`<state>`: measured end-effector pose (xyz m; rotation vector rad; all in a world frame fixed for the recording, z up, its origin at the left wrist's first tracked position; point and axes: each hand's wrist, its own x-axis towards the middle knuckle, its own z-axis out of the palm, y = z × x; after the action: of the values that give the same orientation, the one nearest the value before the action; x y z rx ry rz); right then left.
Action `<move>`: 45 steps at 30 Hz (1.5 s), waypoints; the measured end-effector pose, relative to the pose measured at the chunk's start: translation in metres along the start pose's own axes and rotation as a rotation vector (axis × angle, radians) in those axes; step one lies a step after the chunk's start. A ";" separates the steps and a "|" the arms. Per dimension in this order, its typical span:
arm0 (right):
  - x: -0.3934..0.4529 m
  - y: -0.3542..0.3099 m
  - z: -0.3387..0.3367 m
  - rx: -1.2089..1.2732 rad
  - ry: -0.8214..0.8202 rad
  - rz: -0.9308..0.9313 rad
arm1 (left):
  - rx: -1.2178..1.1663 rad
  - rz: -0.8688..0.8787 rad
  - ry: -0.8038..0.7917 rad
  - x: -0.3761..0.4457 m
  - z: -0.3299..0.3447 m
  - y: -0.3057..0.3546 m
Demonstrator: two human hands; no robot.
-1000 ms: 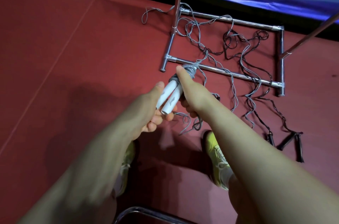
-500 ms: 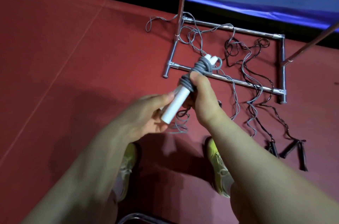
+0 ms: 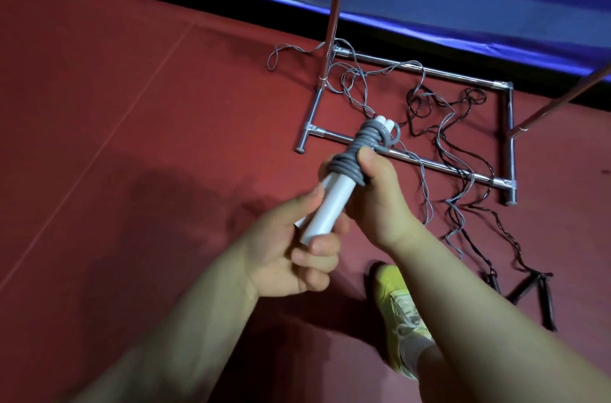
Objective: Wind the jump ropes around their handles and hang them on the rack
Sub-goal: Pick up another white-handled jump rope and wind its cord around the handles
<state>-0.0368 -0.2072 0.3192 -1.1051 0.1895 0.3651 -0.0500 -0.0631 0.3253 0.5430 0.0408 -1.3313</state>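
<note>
Head view: left hand [image 3: 291, 257] grips the bare lower ends of the two white handles [image 3: 327, 204], fingers curled round them. Right hand [image 3: 377, 194] pinches the grey rope [image 3: 360, 151] coiled near their tops, above the rack [image 3: 429, 164] base. Handles look light, stiff and smooth, perhaps slippery; the rope is soft and springy, so I'd hold it at the coils. Loose rope trails to the floor.

White handles [image 3: 325, 204]: smooth matt plastic, wound with glossy grey cord [image 3: 355, 154]. Rack base [image 3: 436, 168] at 1 o'clock: polished chrome tubing, gleaming. Floor [image 3: 115, 121]: matt red, lying flat, fine-textured.
</note>
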 end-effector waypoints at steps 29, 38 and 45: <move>0.004 0.003 -0.008 -0.841 0.199 0.161 | 0.987 0.115 1.045 0.003 -0.004 0.011; 0.002 0.007 -0.014 -0.688 0.219 0.348 | 1.342 0.106 1.026 0.006 -0.014 0.001; 0.005 0.001 -0.013 -0.394 0.180 0.110 | 0.459 0.039 0.731 0.003 0.008 0.014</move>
<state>-0.0327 -0.2174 0.3109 -1.5222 0.3490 0.4113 -0.0381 -0.0672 0.3361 1.3943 0.3270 -1.0421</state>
